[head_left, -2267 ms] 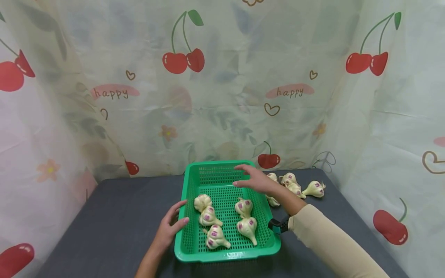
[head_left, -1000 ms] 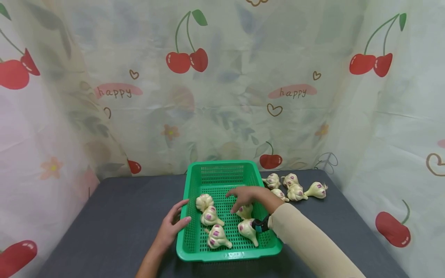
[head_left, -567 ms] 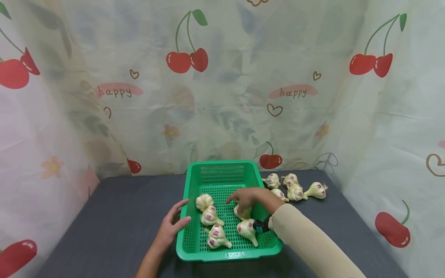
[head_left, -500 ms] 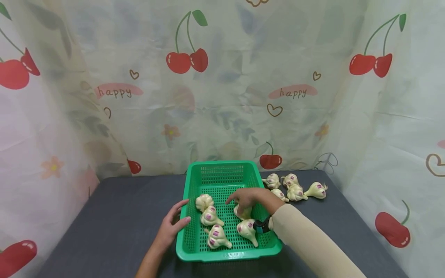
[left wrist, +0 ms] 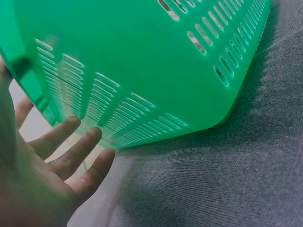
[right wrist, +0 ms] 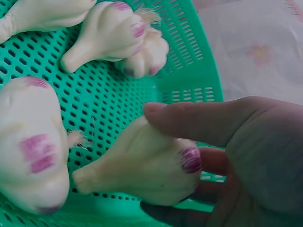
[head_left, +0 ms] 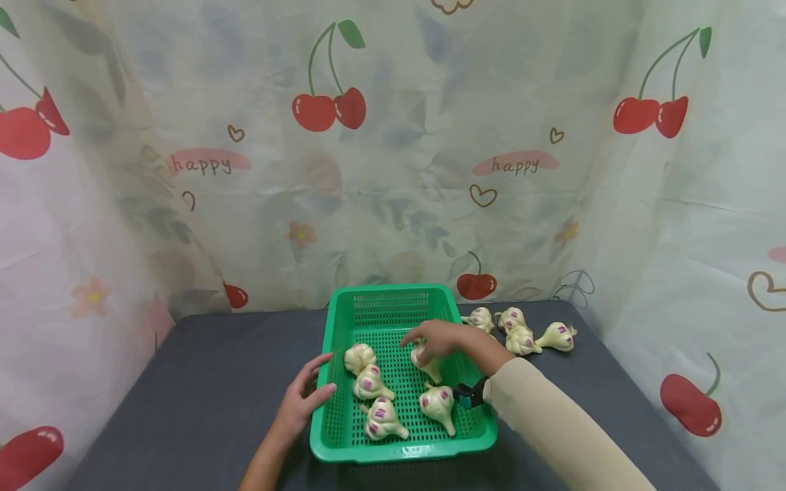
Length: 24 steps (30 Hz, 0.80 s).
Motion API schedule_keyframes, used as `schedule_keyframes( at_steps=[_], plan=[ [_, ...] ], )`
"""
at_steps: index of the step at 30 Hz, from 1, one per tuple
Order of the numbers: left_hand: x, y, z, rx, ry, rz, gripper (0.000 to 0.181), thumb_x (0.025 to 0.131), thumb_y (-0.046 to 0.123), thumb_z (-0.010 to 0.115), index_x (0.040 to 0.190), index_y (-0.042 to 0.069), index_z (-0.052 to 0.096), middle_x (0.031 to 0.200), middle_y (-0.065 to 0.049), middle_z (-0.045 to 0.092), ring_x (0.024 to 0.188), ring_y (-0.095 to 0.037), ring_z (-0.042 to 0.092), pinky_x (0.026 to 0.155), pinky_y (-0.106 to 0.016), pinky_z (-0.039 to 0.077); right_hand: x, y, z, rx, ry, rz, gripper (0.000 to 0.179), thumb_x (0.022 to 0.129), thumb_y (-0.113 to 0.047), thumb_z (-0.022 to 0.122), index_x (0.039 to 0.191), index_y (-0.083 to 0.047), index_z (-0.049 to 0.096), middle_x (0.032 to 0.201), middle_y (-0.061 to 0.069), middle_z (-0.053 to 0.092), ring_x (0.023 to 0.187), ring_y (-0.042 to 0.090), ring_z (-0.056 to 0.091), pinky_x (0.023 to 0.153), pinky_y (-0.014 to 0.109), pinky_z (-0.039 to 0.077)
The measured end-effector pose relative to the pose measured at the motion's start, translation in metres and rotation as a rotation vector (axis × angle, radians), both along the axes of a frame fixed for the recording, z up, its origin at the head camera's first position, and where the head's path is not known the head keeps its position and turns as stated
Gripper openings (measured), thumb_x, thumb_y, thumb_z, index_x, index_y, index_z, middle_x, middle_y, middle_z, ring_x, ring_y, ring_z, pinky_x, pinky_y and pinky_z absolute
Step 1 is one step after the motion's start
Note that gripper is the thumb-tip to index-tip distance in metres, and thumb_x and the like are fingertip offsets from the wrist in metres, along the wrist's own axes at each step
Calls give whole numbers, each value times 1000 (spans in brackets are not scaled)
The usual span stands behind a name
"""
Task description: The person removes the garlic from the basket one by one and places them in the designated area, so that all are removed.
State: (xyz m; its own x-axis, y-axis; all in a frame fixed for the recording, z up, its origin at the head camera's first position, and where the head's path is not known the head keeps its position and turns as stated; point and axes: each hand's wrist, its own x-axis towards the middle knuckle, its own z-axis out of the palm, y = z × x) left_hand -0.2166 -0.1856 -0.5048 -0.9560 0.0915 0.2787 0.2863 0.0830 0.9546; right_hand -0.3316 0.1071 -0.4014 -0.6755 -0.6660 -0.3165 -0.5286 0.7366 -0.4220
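Observation:
A green plastic basket (head_left: pixel 402 451) stands on the table with several garlic bulbs inside. My right hand (head_left: pixel 439 339) is in its right half, gripping a garlic bulb (right wrist: pixel 147 165) between thumb and fingers, its stem pointing toward the front. Just in front of that bulb lies another garlic bulb (head_left: pixel 438 404). Three more bulbs form a row at the left, the middle garlic bulb (head_left: pixel 370 383) among them. My left hand (head_left: pixel 301 399) touches the basket's left rim; its fingers look fairly straight along the outer wall in the left wrist view.
Several loose garlic bulbs (head_left: pixel 520 339) lie on the dark table (head_left: pixel 227 382), right of the basket. A patterned curtain (head_left: pixel 393 170) hangs behind and on both sides.
My right hand has come down into the basket and taken hold of the rear right garlic bulb. It has shifted that bulb slightly back, away from the one in front. The left hand stays.

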Motion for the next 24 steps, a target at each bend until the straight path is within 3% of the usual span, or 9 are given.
schedule_keyframes(
  at_steps=[9, 15, 24],
  plan=[
    [0, 1, 0, 0, -2, 8, 51, 94, 7, 60, 143, 9, 46, 131, -26, 52, 111, -39, 57, 82, -34, 49, 2, 16, 12, -98, 69, -20, 46, 91, -16, 70, 133, -3, 58, 129, 13, 58, 109, 25, 56, 82, 37, 47],
    [0, 1, 1, 20, -49, 18, 51, 94, 8, 60, 143, 11, 47, 133, -26, 51, 112, -39, 57, 82, -34, 49, 7, 24, 20, -169, 109, -52, 45, 92, -20, 70, 133, -4, 59, 130, 13, 58, 111, 27, 57, 83, 37, 47],
    [0, 1, 1, 20, -54, 14, 51, 95, 8, 60, 143, 11, 46, 134, -25, 50, 113, -38, 56, 83, -34, 49, 11, 37, 20, -300, 176, -141, 47, 91, -28, 70, 134, -11, 59, 124, 11, 60, 106, 28, 59, 76, 37, 48]
  ],
)
